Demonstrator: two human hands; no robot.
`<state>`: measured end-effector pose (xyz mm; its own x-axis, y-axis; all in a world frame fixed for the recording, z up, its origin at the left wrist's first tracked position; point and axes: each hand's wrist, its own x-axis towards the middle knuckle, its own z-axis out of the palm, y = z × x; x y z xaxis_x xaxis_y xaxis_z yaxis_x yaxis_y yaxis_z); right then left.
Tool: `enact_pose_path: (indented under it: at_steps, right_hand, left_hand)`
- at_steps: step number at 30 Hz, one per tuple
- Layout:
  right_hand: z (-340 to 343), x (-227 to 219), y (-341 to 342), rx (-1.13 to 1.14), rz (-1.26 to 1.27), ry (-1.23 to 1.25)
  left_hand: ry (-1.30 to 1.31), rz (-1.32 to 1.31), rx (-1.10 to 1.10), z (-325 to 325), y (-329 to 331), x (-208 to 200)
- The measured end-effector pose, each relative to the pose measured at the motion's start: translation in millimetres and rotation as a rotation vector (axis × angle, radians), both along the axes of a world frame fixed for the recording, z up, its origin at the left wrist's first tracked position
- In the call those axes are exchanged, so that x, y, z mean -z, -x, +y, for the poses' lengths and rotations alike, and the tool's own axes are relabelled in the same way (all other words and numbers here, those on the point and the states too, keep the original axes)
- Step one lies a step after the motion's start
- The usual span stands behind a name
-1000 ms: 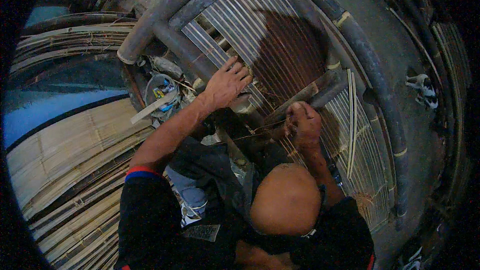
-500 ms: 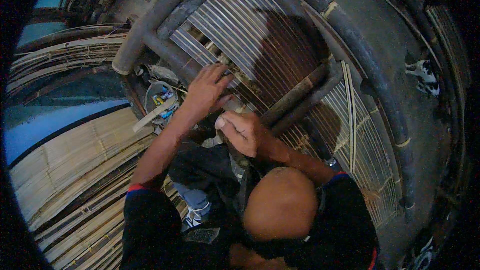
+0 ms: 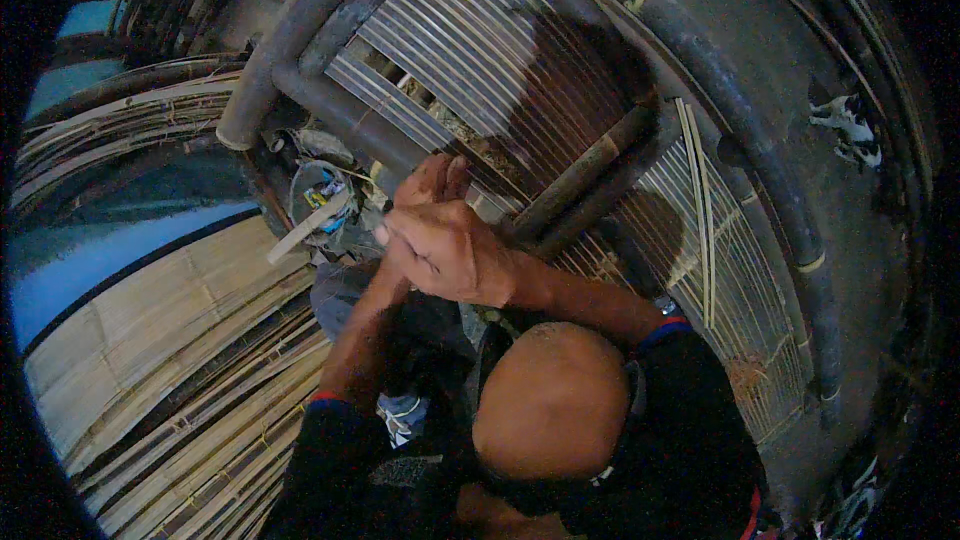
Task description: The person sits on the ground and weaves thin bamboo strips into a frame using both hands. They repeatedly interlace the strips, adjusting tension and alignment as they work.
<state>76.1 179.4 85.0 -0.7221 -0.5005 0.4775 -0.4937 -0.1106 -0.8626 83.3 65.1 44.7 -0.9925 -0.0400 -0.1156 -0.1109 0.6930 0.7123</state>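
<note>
My right hand (image 3: 450, 252) is closed in a fist, its thumb along the curled fingers. It overlaps my left hand (image 3: 432, 180), whose fingers are bent and partly hidden behind it. What either hand grips, if anything, cannot be made out. Both are at the near rail of a dark bamboo frame (image 3: 345, 120). Inside that frame runs a panel of narrow parallel bamboo slats (image 3: 450, 20), with a wider gap close to the rail. A shadow covers the panel's right part.
Left of my hands stands a container (image 3: 305, 180) of small blue and yellow items, with a flat pale strip (image 3: 295, 237) across it. Split bamboo (image 3: 160, 310) is stacked at the lower left. Two pale strips (image 3: 700, 200) cross another slatted panel. A black-and-white animal (image 3: 848, 130) is at right.
My left hand has drawn back from the slats toward me, its fingers now more bent. My right hand has moved left and now overlaps it. The view has shifted slightly.
</note>
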Motion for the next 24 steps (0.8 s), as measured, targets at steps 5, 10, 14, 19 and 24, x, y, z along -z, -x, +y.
enact_pose_path:
  at_steps: [5, 10, 14, 19, 24]
  right_hand:
    - [37.8, 4.0, -3.3, -0.086, -0.295, -0.068]
    - [38.1, 141.6, -14.6, 0.214, -0.990, -0.123]
    - [8.1, 171.2, -2.0, 0.246, -1.235, -0.002]
    - [-12.5, 158.7, 14.3, 0.060, -1.655, 0.424]
    - [-40.2, 143.4, 26.5, 0.162, -1.742, 0.717]
  left_hand:
    - [0.432, 0.104, 0.258, -37.4, 20.6, 28.8]
    - [0.303, 0.280, 0.379, -27.5, 38.3, 31.3]
    - [0.474, 0.088, 0.388, -29.3, 57.8, 34.3]
    - [0.729, 0.215, 0.458, -32.7, 74.9, 32.3]
    - [0.886, 0.099, 0.476, -21.8, 71.4, 41.1]
